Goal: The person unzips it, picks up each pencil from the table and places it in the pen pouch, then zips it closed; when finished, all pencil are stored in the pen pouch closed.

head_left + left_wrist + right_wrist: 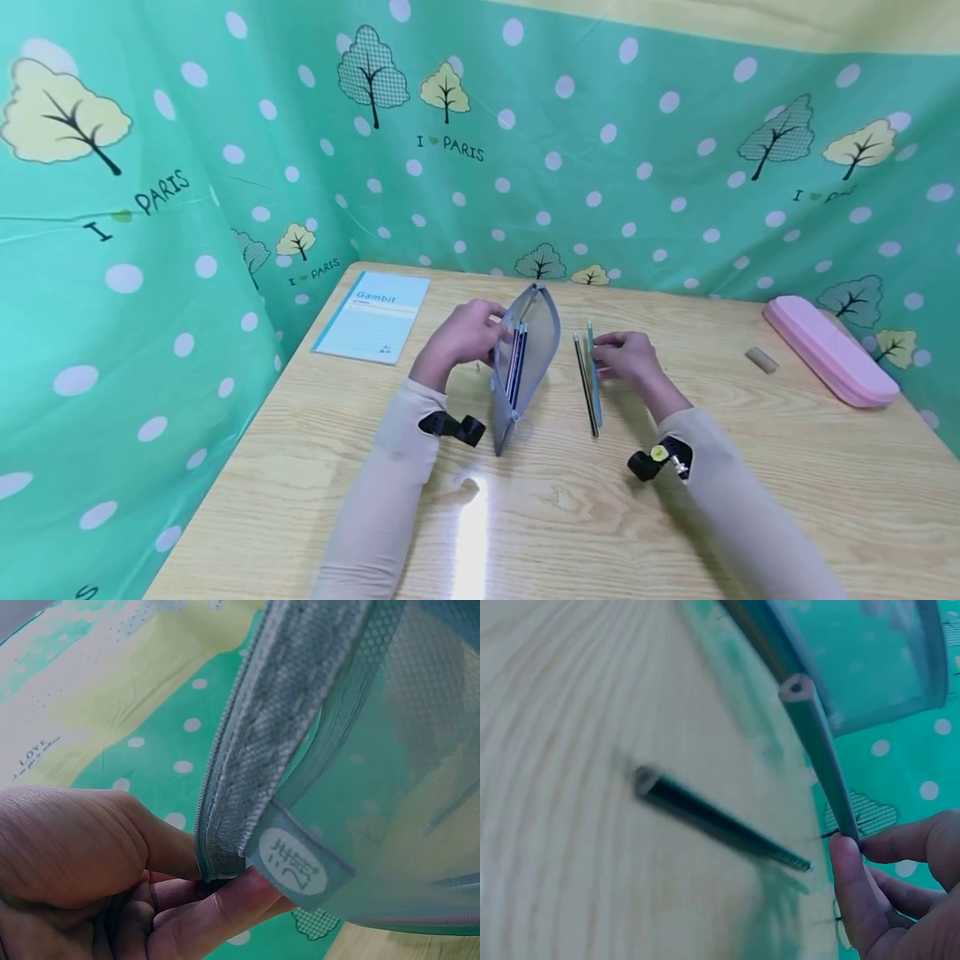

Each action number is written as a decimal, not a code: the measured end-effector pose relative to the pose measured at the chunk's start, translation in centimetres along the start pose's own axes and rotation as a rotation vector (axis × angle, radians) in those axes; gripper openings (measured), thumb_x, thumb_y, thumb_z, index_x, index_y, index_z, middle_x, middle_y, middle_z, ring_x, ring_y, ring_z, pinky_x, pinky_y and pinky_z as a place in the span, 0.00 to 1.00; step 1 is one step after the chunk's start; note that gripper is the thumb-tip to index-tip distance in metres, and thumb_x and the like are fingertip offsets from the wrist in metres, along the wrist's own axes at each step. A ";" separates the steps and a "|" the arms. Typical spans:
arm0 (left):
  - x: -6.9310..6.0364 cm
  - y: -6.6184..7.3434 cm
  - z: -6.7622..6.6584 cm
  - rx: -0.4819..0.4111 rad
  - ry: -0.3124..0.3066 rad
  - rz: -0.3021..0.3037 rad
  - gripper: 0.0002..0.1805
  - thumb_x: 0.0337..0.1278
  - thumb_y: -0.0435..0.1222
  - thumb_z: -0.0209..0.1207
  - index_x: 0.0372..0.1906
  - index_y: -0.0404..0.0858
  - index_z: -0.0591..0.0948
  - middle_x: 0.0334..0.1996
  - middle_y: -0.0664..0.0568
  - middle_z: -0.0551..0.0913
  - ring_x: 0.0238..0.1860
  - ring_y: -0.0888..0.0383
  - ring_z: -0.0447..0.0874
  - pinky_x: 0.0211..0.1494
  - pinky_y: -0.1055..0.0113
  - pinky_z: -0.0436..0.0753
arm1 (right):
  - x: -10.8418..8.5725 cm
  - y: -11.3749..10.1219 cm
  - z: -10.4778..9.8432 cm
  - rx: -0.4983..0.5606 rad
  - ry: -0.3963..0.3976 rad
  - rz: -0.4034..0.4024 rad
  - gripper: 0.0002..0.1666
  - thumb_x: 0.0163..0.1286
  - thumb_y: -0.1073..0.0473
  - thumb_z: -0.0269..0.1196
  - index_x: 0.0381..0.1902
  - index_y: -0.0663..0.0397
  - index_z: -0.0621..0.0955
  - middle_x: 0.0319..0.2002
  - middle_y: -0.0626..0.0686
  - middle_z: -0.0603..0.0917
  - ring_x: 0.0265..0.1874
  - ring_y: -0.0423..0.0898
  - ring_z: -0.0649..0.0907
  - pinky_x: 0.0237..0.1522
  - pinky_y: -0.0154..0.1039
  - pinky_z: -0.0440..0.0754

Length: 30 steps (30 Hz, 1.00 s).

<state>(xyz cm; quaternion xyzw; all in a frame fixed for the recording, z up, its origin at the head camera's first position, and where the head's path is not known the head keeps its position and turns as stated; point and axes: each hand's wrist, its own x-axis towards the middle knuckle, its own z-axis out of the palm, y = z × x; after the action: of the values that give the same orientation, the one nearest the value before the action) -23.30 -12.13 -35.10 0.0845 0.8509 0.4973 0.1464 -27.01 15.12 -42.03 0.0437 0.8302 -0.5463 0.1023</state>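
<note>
A grey mesh zip pouch [543, 346] stands upright with its mouth spread, and several dark pencils [517, 367] are inside it. My left hand [467, 333] pinches the pouch's left rim; the left wrist view shows thumb and fingers on the zipper edge beside a small label [296, 860]. To the right of the pouch, my right hand [628, 360] holds a light blue-green pencil [821, 750] between thumb and fingertips, its unsharpened end raised in the right wrist view. Just left of it, a dark pencil [582, 383] lies on the table.
A light blue notebook [372, 321] marked "Gambit" lies at the back left of the wooden table [570, 517]. On the right are a small grey-brown eraser [762, 360] and a pink pencil case [831, 350]. A green patterned curtain [525, 167] hangs behind.
</note>
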 end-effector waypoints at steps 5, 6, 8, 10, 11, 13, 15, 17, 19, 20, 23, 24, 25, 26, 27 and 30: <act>0.1 -0.1 0.0 -0.005 -0.007 0.005 0.20 0.75 0.27 0.53 0.67 0.27 0.75 0.51 0.35 0.88 0.28 0.51 0.90 0.42 0.53 0.93 | -0.6 -1.3 -0.1 0.139 -0.025 0.008 0.27 0.75 0.67 0.59 0.67 0.76 0.72 0.41 0.54 0.84 0.29 0.35 0.85 0.37 0.31 0.90; 0.0 0.0 0.0 -0.003 -0.007 0.005 0.20 0.75 0.27 0.52 0.67 0.27 0.75 0.50 0.35 0.88 0.28 0.52 0.90 0.43 0.52 0.92 | -0.7 -1.6 -0.1 0.165 -0.029 0.007 0.27 0.75 0.67 0.59 0.68 0.76 0.71 0.40 0.53 0.83 0.29 0.35 0.85 0.37 0.31 0.90; 0.0 0.0 0.0 0.002 -0.003 0.007 0.20 0.75 0.27 0.53 0.67 0.27 0.75 0.49 0.35 0.88 0.28 0.52 0.90 0.42 0.53 0.93 | -1.1 -2.3 0.0 0.204 -0.036 0.007 0.28 0.76 0.67 0.58 0.69 0.76 0.70 0.41 0.53 0.83 0.30 0.36 0.85 0.37 0.31 0.90; 0.0 -0.1 -0.1 -0.001 -0.002 0.008 0.20 0.75 0.26 0.52 0.67 0.26 0.75 0.49 0.35 0.88 0.29 0.52 0.90 0.40 0.56 0.93 | -1.4 -3.0 0.2 0.230 -0.036 0.002 0.28 0.76 0.67 0.59 0.69 0.75 0.70 0.40 0.52 0.83 0.30 0.36 0.85 0.38 0.30 0.90; 0.0 -0.1 -0.1 -0.004 -0.003 0.007 0.20 0.75 0.26 0.52 0.67 0.26 0.75 0.49 0.34 0.88 0.29 0.52 0.90 0.39 0.57 0.93 | -1.6 -3.3 0.2 0.246 -0.036 0.001 0.27 0.76 0.67 0.59 0.69 0.75 0.70 0.39 0.50 0.83 0.31 0.36 0.85 0.38 0.30 0.90; -0.1 -0.1 -0.1 -0.008 -0.004 0.007 0.20 0.75 0.25 0.51 0.67 0.26 0.75 0.50 0.34 0.88 0.30 0.51 0.91 0.38 0.58 0.93 | -2.0 -3.8 0.4 0.273 -0.040 -0.002 0.28 0.77 0.67 0.59 0.69 0.75 0.70 0.39 0.50 0.83 0.32 0.37 0.86 0.39 0.30 0.90; -0.1 -0.2 0.0 -0.015 -0.008 0.002 0.20 0.75 0.25 0.50 0.67 0.26 0.75 0.50 0.34 0.87 0.31 0.51 0.91 0.40 0.56 0.93 | -2.2 -4.2 0.6 0.308 -0.041 -0.009 0.28 0.76 0.68 0.59 0.69 0.76 0.70 0.36 0.48 0.83 0.32 0.37 0.86 0.39 0.31 0.90; -0.1 -0.2 0.0 -0.017 -0.009 -0.002 0.20 0.75 0.25 0.50 0.67 0.26 0.74 0.50 0.34 0.88 0.31 0.51 0.91 0.43 0.54 0.93 | -2.6 -4.6 0.9 0.340 -0.042 -0.014 0.28 0.76 0.68 0.60 0.69 0.76 0.70 0.35 0.47 0.83 0.32 0.38 0.87 0.40 0.31 0.90; -0.1 -0.2 0.0 -0.013 -0.007 -0.004 0.20 0.76 0.26 0.50 0.68 0.26 0.74 0.50 0.35 0.88 0.30 0.51 0.90 0.43 0.53 0.92 | -2.9 -5.0 1.2 0.364 -0.038 -0.016 0.28 0.75 0.68 0.60 0.69 0.75 0.70 0.35 0.47 0.83 0.33 0.38 0.87 0.40 0.31 0.90; 0.0 -0.1 0.0 -0.011 -0.005 -0.004 0.20 0.75 0.26 0.51 0.68 0.26 0.74 0.49 0.35 0.88 0.30 0.51 0.90 0.42 0.54 0.93 | -3.0 -5.2 1.3 0.374 -0.037 -0.017 0.27 0.75 0.68 0.61 0.68 0.75 0.70 0.36 0.47 0.83 0.33 0.38 0.86 0.40 0.30 0.90; 0.0 -0.1 0.0 -0.003 0.001 0.000 0.20 0.75 0.26 0.53 0.67 0.26 0.75 0.49 0.35 0.88 0.29 0.52 0.90 0.38 0.58 0.93 | -3.3 -5.7 1.7 0.395 -0.030 -0.014 0.26 0.75 0.68 0.61 0.67 0.74 0.71 0.37 0.47 0.82 0.32 0.38 0.86 0.39 0.29 0.90; 0.0 -0.1 0.0 -0.004 0.002 0.000 0.20 0.74 0.27 0.54 0.67 0.26 0.75 0.50 0.35 0.88 0.29 0.52 0.90 0.37 0.59 0.93 | -3.4 -5.9 1.8 0.405 -0.030 -0.014 0.26 0.75 0.69 0.61 0.67 0.74 0.71 0.37 0.48 0.82 0.32 0.38 0.86 0.39 0.29 0.90; 0.0 0.0 0.0 -0.005 0.002 0.001 0.20 0.74 0.26 0.55 0.67 0.26 0.75 0.50 0.35 0.88 0.28 0.52 0.90 0.37 0.60 0.93 | -3.5 -6.1 1.9 0.412 -0.029 -0.013 0.26 0.75 0.69 0.61 0.67 0.75 0.71 0.37 0.48 0.82 0.32 0.38 0.85 0.39 0.29 0.90; 0.0 0.0 0.0 -0.006 0.002 0.002 0.21 0.73 0.26 0.55 0.67 0.26 0.75 0.50 0.35 0.88 0.28 0.52 0.90 0.36 0.60 0.92 | -3.6 -6.2 2.0 0.418 -0.029 -0.014 0.26 0.75 0.69 0.60 0.67 0.75 0.71 0.37 0.48 0.81 0.31 0.38 0.85 0.39 0.29 0.90; 0.0 0.0 0.0 -0.007 0.002 0.001 0.21 0.73 0.26 0.55 0.67 0.26 0.75 0.50 0.35 0.88 0.28 0.52 0.90 0.36 0.61 0.92 | -3.7 -6.4 2.2 0.425 -0.026 -0.015 0.26 0.75 0.70 0.60 0.67 0.75 0.71 0.37 0.48 0.82 0.31 0.38 0.85 0.38 0.29 0.90; 0.0 0.0 0.0 -0.004 0.003 0.003 0.20 0.75 0.27 0.54 0.67 0.27 0.76 0.49 0.36 0.88 0.28 0.52 0.90 0.37 0.60 0.93 | -4.0 -6.8 2.6 0.442 -0.023 -0.023 0.26 0.75 0.70 0.60 0.67 0.76 0.71 0.36 0.48 0.82 0.31 0.39 0.86 0.39 0.30 0.90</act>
<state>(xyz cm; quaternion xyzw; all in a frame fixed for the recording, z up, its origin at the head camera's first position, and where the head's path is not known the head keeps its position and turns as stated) -23.26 -12.09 -35.07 0.0848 0.8499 0.4996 0.1446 -24.08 10.15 -36.03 0.0494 0.6894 -0.7166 0.0932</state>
